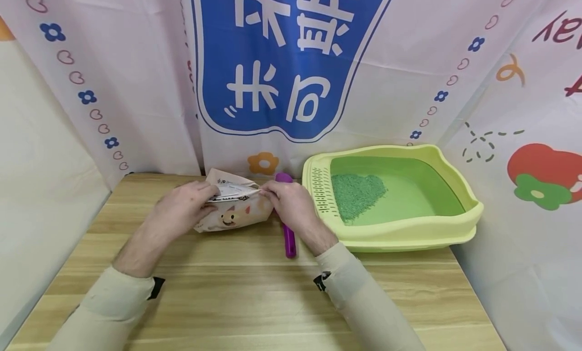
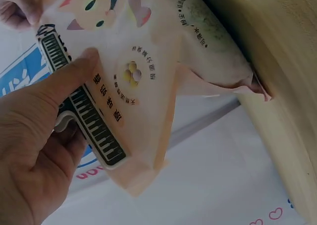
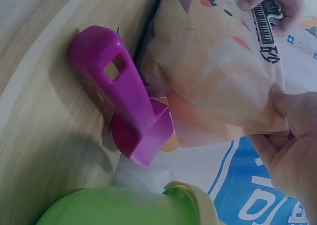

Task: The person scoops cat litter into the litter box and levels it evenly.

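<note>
A pale pink cat litter bag (image 1: 241, 215) with a printed cat face sits at the back left of the table. Its top edge is folded, and a dark printed strip (image 2: 101, 131) runs along it. My left hand (image 1: 184, 207) pinches the left part of this edge, thumb on the printed face in the left wrist view. At the right end of the same edge, my right hand (image 1: 293, 202) pinches a corner between thumb and fingers. Just right of the bag, partly behind my right hand, lies a purple litter scoop (image 3: 124, 93).
A light green litter box (image 1: 409, 235) stands at the right, with green granules (image 1: 356, 194) heaped at its left end. Behind the wooden table (image 1: 236, 300) hangs a printed curtain (image 1: 154, 88). Another curtain closes off the right side.
</note>
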`<state>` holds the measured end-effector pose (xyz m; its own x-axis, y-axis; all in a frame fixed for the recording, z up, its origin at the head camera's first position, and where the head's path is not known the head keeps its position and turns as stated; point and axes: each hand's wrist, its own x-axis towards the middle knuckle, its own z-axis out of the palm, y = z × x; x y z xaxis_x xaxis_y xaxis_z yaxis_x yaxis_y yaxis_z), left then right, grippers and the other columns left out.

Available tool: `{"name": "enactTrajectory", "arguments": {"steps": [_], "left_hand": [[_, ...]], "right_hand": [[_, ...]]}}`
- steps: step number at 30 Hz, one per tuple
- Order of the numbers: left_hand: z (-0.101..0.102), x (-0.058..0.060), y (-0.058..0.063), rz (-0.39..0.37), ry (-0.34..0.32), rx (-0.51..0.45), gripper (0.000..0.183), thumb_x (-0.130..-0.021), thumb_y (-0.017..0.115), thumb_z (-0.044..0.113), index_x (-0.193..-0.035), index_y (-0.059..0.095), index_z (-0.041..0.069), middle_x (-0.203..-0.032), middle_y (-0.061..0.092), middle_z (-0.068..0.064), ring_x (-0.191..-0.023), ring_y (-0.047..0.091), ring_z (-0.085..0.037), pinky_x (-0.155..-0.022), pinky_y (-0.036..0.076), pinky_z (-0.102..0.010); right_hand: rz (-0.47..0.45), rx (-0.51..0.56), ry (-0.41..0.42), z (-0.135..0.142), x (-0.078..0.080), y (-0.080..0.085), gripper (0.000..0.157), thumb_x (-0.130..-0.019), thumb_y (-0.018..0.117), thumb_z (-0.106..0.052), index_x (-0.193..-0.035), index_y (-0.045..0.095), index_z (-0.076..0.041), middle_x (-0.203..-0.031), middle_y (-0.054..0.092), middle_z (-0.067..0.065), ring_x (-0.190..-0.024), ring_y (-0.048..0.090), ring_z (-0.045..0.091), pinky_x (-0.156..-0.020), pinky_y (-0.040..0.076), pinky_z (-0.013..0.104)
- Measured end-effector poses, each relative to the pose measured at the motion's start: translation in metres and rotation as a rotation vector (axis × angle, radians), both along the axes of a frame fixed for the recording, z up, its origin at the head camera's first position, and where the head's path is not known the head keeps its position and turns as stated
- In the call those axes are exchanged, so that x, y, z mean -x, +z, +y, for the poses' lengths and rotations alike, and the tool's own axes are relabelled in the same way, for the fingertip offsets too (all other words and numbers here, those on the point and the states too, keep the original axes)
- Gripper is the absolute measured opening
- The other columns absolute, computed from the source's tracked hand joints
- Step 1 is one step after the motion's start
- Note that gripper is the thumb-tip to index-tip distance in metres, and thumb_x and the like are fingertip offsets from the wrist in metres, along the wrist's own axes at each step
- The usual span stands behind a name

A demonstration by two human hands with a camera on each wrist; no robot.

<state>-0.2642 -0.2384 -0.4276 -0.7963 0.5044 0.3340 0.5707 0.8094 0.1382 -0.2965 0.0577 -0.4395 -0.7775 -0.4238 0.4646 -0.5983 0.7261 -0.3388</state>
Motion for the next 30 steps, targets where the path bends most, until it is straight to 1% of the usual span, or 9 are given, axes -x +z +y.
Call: {"name": "enactTrajectory", "arguments": {"steps": [3, 7, 10, 13, 18, 22, 25, 27, 30], "left_hand": [[-0.002, 0.003, -0.003, 0.023, 0.005, 0.019, 0.028, -0.095, 0.094, 0.001, -0.115, 0.076, 0.009, -0.125, 0.088, -0.016, -0.110, 0.084, -0.042, -0.095, 0.071, -0.061], [-0.007, 0.007, -0.007, 0.031, 0.023, 0.060, 0.031, -0.091, 0.095, -0.003, -0.111, 0.075, 0.010, -0.126, 0.088, -0.017, -0.112, 0.084, -0.045, -0.095, 0.070, -0.063], [-0.009, 0.009, -0.012, 0.033, 0.030, 0.086, 0.031, -0.091, 0.095, -0.004, -0.105, 0.072, 0.011, -0.118, 0.089, -0.014, -0.107, 0.085, -0.044, -0.090, 0.071, -0.063], [-0.009, 0.008, -0.017, 0.021, 0.031, 0.125, 0.030, -0.090, 0.094, -0.004, -0.102, 0.072, 0.012, -0.109, 0.089, -0.011, -0.097, 0.085, -0.040, -0.081, 0.071, -0.059], [-0.005, -0.002, -0.022, -0.015, 0.026, 0.195, 0.027, -0.090, 0.096, -0.002, -0.099, 0.077, 0.014, -0.106, 0.089, -0.008, -0.091, 0.084, -0.033, -0.075, 0.070, -0.054], [-0.003, -0.013, -0.025, -0.034, -0.016, 0.226, 0.028, -0.088, 0.095, -0.003, -0.091, 0.077, 0.019, -0.099, 0.087, -0.002, -0.085, 0.079, -0.024, -0.072, 0.068, -0.049], [-0.001, -0.020, -0.027, -0.060, -0.060, 0.215, 0.030, -0.088, 0.093, -0.004, -0.085, 0.078, 0.021, -0.091, 0.085, 0.004, -0.079, 0.073, -0.014, -0.070, 0.065, -0.043], [-0.001, -0.024, -0.026, -0.098, -0.075, 0.202, 0.028, -0.091, 0.095, 0.003, -0.083, 0.077, 0.023, -0.086, 0.081, 0.008, -0.075, 0.066, -0.008, -0.068, 0.061, -0.036], [0.000, -0.028, -0.022, -0.188, -0.076, 0.158, 0.029, -0.096, 0.100, 0.026, -0.080, 0.075, 0.027, -0.080, 0.074, 0.015, -0.070, 0.057, -0.002, -0.064, 0.054, -0.030]], "right_hand": [[-0.025, -0.015, 0.041, -0.002, -0.006, 0.002, 0.017, -0.113, 0.079, -0.031, -0.120, 0.090, -0.019, -0.119, 0.093, 0.000, -0.103, 0.090, 0.025, -0.092, 0.073, 0.043], [-0.030, -0.058, 0.078, -0.010, -0.013, -0.001, 0.018, -0.113, 0.081, -0.030, -0.122, 0.089, -0.018, -0.117, 0.093, 0.001, -0.094, 0.090, 0.020, -0.085, 0.073, 0.038], [-0.045, -0.099, 0.083, -0.015, -0.017, -0.006, 0.017, -0.113, 0.081, -0.030, -0.122, 0.090, -0.017, -0.115, 0.093, 0.000, -0.090, 0.087, 0.017, -0.080, 0.072, 0.036], [-0.078, -0.152, 0.078, -0.017, -0.018, -0.009, 0.015, -0.113, 0.082, -0.030, -0.119, 0.090, -0.019, -0.112, 0.092, -0.002, -0.088, 0.085, 0.015, -0.080, 0.071, 0.034], [-0.130, -0.254, 0.107, -0.013, -0.021, -0.011, 0.011, -0.112, 0.085, -0.031, -0.114, 0.090, -0.023, -0.106, 0.091, -0.007, -0.085, 0.080, 0.014, -0.080, 0.069, 0.036], [-0.174, -0.303, 0.171, -0.008, -0.026, -0.015, 0.009, -0.111, 0.085, -0.032, -0.113, 0.091, -0.025, -0.108, 0.091, -0.009, -0.089, 0.082, 0.013, -0.084, 0.070, 0.037], [-0.205, -0.324, 0.210, -0.005, -0.029, -0.018, 0.010, -0.109, 0.088, -0.034, -0.113, 0.091, -0.026, -0.108, 0.091, -0.011, -0.091, 0.083, 0.013, -0.085, 0.070, 0.036], [-0.220, -0.336, 0.223, -0.003, -0.031, -0.019, 0.012, -0.108, 0.090, -0.036, -0.113, 0.091, -0.026, -0.107, 0.090, -0.011, -0.092, 0.083, 0.012, -0.086, 0.070, 0.035], [-0.241, -0.340, 0.241, -0.001, -0.032, -0.019, 0.017, -0.106, 0.091, -0.039, -0.115, 0.091, -0.024, -0.107, 0.090, -0.011, -0.092, 0.083, 0.012, -0.086, 0.070, 0.034]]}}
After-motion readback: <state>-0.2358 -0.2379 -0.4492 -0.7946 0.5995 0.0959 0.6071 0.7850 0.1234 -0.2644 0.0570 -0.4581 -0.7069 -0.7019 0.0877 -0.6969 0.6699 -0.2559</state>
